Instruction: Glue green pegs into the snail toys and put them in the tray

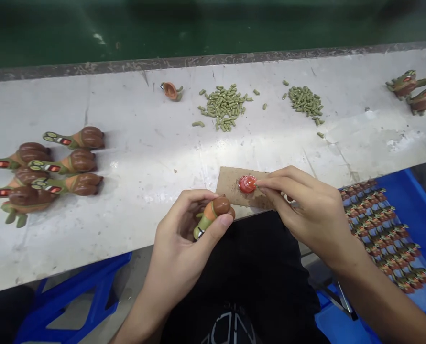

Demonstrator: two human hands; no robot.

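My left hand (187, 243) is closed around a small toy figure (213, 215) with a green and orange body and a glossy brown rounded end. The fingers cover part of the toy. To its right, a piece of brown cardboard (229, 186) lies at the table's near edge. On the cardboard sits a small round red cap (247, 184), shiny and wet-looking. My right hand (306, 205) pinches thumb and forefinger together at the cap's right side. Whatever is between those fingertips is too small to make out.
Several similar toy figures (81, 160) lie at the left. Two piles of small green pieces (225, 105) and a hollow orange-brown toy part (170, 91) lie farther back. More figures (415, 91) stand far right. Below right, a blue crate (420, 200) holds rows of figures.
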